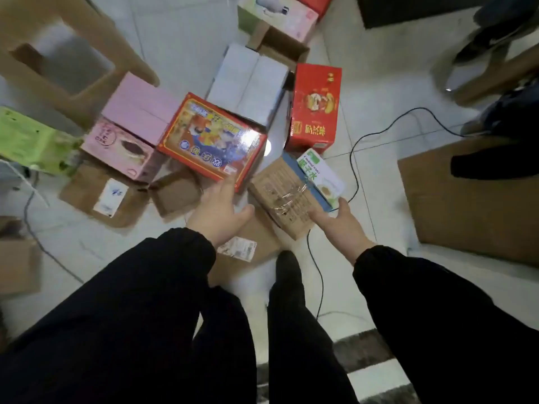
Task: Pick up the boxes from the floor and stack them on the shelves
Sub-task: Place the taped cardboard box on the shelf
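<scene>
Several boxes lie on the pale tiled floor in front of me. My left hand [217, 212] has its fingers spread and touches the near bottom corner of a colourful red box [211, 139]. My right hand [339, 221] reaches under the near end of a brown and blue coconut-water box [294, 189]; its fingers touch the box, and I cannot tell if they grip it. A flat brown box with a white label [250, 243] lies below both hands. A red box [316, 104], a white box [250, 81] and a pink box [131, 126] lie farther off.
A black cable [354, 158] crosses the floor on the right, beside a large brown carton [472, 199]. Brown cartons [100, 193] and a green box [27, 141] lie on the left under a wooden stool [58, 48]. Another person's legs [495, 33] stand at the top right.
</scene>
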### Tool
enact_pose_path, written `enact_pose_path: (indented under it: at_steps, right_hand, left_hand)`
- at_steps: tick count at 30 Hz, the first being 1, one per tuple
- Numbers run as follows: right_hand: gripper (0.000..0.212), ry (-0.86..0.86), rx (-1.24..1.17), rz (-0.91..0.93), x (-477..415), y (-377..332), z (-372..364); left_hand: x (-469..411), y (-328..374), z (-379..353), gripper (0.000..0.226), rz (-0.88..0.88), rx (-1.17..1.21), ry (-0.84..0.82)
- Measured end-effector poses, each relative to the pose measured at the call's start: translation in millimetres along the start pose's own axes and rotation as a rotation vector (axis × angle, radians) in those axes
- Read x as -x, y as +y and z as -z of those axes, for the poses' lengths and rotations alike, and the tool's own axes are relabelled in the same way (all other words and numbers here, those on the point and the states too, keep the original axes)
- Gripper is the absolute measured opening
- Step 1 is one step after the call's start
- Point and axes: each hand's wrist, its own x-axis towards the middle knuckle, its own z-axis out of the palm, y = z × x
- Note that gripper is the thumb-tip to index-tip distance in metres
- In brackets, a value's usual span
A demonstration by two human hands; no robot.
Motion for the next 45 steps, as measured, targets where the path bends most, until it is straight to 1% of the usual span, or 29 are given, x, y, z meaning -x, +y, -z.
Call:
enact_pose_path:
  at_steps: [3,4,7,8,9,11,12,13,15,16,18,19,21,22,24,25,26,29,31,32,35,38,41,45]
  right_hand:
    - [0.096,0.039,-0.13,-0.23,-48,46,-33]
    - [0.096,0.028,-0.176,-0.298,-64,63,-44]
    - [0.072,-0.022,-0.347,-0.397,-104,96,-67]
    - [0.062,-0.045,-0.4,-0.401,-112,100,-72]
    - [0.051,-0.06,-0.459,-0.385,-117,101,-76]
    - [0.043,-0.058,-0.552,-0.363,-119,100,-76]
    - [0.042,-0.042,-0.573,-0.343,-115,97,-73]
    - [0.042,-0.025,-0.589,-0.314,-106,91,-68]
    - [0.049,0.024,-0.598,-0.249,-79,72,-54]
    - [0.053,0.042,-0.573,-0.211,-62,58,-45]
    - [0.052,0.039,-0.52,-0.109,-22,24,-27]
    - [0.049,0.029,-0.502,-0.043,0,5,-18]
    - [0.044,-0.009,-0.394,0.107,46,-36,-4]
    - [0.044,-0.032,-0.318,0.184,73,-59,0]
    - [0.048,-0.095,-0.206,0.349,126,-108,2]
    - [0.052,-0.146,-0.174,0.423,153,-132,0]
    - [0.056,-0.194,-0.146,0.492,179,-155,-5]
    - [0.071,-0.327,-0.048,0.731,265,-221,-30]
    - [0.073,-0.441,-0.008,0.87,318,-258,-54]
    - [0.075,-0.481,0.021,0.936,344,-274,-67]
    - [0.092,-0.59,0.081,1.144,427,-317,-111]
    - [0.084,-0.66,0.125,1.344,522,-346,-154]
    - [0.097,-0.707,0.157,1.554,608,-361,-190]
    - [0.107,-0.762,0.114,1.764,706,-367,-243]
  left_hand:
    - [-67,-23,-48,0.087,-0.025,0.115,-0.064]
    - [-91,-34,-65,0.09,-0.025,0.167,-0.083]
    - [-145,-55,-111,0.095,0.008,0.338,-0.121]
    - [-148,-52,-116,0.092,0.016,0.387,-0.126]
    - [-153,-51,-121,0.085,0.029,0.413,-0.132]
    - [-157,-46,-124,0.059,0.02,0.417,-0.115]
    - [-152,-40,-120,0.053,0.028,0.429,-0.097]
    - [-142,-36,-113,0.053,0.045,0.455,-0.066]
    - [-114,-28,-91,0.055,0.058,0.506,-0.003]
    - [-96,-22,-75,0.05,0.078,0.561,0.006]
    - [-55,-12,-37,0.039,0.116,0.664,0.035]
    - [-32,-8,-16,0.039,0.134,0.706,0.045]
    - [18,-4,30,0.047,0.158,0.758,0.091]
    - [47,-2,56,0.056,0.162,0.769,0.14]
    - [107,1,109,0.078,0.147,0.838,0.272]
    - [139,4,137,0.085,0.138,0.887,0.336]
    - [172,5,165,0.087,0.129,0.913,0.398]
    - [274,0,237,0.08,0.099,0.927,0.6]
    - [342,-8,275,0.085,0.082,0.927,0.779]
    - [376,-12,291,0.082,0.085,0.921,0.863]
    - [477,-25,329,0.076,0.071,0.922,1.079]
    - [572,-41,356,0.077,0.054,0.898,1.308]
    - [657,-57,372,0.073,0.045,0.869,1.526]
    - [755,-93,388,0.075,0.011,0.782,1.736]
